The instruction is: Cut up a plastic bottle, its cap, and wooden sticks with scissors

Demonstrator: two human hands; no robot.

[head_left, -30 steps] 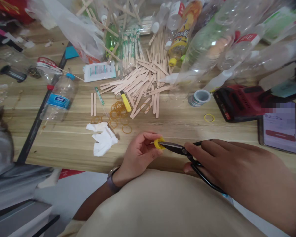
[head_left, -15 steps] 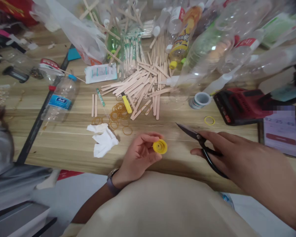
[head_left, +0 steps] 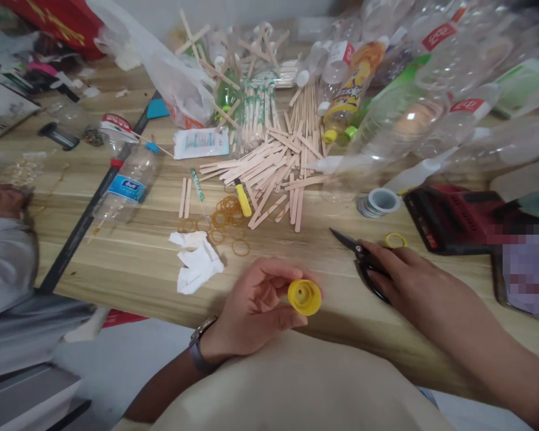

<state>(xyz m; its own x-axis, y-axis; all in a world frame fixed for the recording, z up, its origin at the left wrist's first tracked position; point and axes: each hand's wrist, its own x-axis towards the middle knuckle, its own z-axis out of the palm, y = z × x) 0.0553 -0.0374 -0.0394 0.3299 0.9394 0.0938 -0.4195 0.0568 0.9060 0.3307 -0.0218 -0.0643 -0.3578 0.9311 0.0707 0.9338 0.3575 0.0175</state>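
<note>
My left hand pinches a yellow bottle cap between thumb and fingers, its hollow side facing me and a small dark spot at its centre. To the right, my right hand has its fingers closed around the handles of black-handled scissors. The scissors lie low at the tabletop, blades together and pointing to the upper left. A yellow ring lies just beyond the right hand. Crumpled white tissue rests to the left of my left hand.
Rubber bands, a yellow-handled tool and a pile of wooden sticks lie ahead. Clear plastic bottles crowd the back right, near a red and black power tool. At left are a blue-labelled bottle and another person's sleeve.
The scissors have come down toward the tabletop with my right hand, and their handles have closed. My left hand has tilted the yellow cap more toward me. The view has shifted slightly.
</note>
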